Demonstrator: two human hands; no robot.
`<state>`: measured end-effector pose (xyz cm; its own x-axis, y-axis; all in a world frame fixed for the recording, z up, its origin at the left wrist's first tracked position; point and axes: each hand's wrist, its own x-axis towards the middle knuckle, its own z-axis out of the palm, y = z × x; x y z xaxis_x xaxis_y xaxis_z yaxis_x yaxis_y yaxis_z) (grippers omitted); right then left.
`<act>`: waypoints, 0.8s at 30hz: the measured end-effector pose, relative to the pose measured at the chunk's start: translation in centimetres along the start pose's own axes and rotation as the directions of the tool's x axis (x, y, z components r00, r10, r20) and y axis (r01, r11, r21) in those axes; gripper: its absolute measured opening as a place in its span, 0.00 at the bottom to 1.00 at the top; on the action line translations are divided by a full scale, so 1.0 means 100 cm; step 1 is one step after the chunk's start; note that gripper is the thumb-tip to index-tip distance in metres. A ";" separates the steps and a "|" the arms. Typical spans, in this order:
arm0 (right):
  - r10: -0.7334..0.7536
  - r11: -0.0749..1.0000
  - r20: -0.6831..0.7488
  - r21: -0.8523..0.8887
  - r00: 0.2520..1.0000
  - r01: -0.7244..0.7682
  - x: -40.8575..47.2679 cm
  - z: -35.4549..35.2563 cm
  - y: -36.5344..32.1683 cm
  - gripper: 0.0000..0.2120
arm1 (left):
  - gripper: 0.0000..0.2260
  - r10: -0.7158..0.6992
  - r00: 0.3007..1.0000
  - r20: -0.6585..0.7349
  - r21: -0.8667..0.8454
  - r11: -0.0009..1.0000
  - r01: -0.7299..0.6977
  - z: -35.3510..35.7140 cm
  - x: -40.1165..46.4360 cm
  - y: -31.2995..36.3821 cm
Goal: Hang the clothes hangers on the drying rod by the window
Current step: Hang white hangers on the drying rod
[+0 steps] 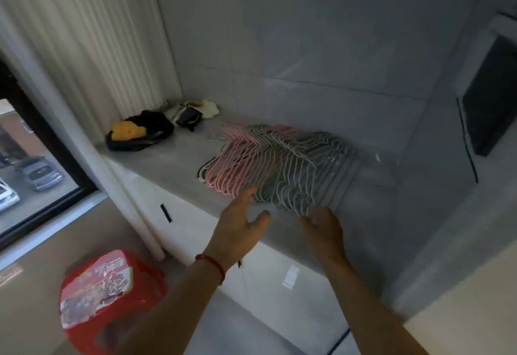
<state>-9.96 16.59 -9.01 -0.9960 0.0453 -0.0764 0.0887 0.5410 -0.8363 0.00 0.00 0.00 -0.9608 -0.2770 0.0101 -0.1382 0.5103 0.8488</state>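
Observation:
A fanned row of several thin clothes hangers [279, 164], pink on the left and white or pale green on the right, lies flat on a grey counter [173, 156]. My left hand [240, 226] reaches over the counter's front edge with straight fingers, its fingertips at the near ends of the pink hangers. My right hand [321, 226] is at the near ends of the white hangers; its fingertips curl at them, but blur hides whether they grip. No drying rod is in view.
A black bag with a yellow item [137, 133] and some cloths [193, 111] lie at the counter's far left corner. A red plastic stool [106, 298] stands on the floor below left. The window [25, 164] and a pale curtain [92, 41] are at left.

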 end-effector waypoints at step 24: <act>0.477 0.872 -0.262 0.025 0.839 -0.488 0.103 0.011 -0.003 0.43 | 0.20 0.043 0.948 0.315 0.091 0.993 -0.075 0.012 0.093 -0.035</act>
<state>-20.29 15.94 -10.12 -0.7940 0.5164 -0.3207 0.5640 0.4291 -0.7055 -8.76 -3.37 -3.49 -0.9926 0.0155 -0.1205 -0.0870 0.6019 0.7938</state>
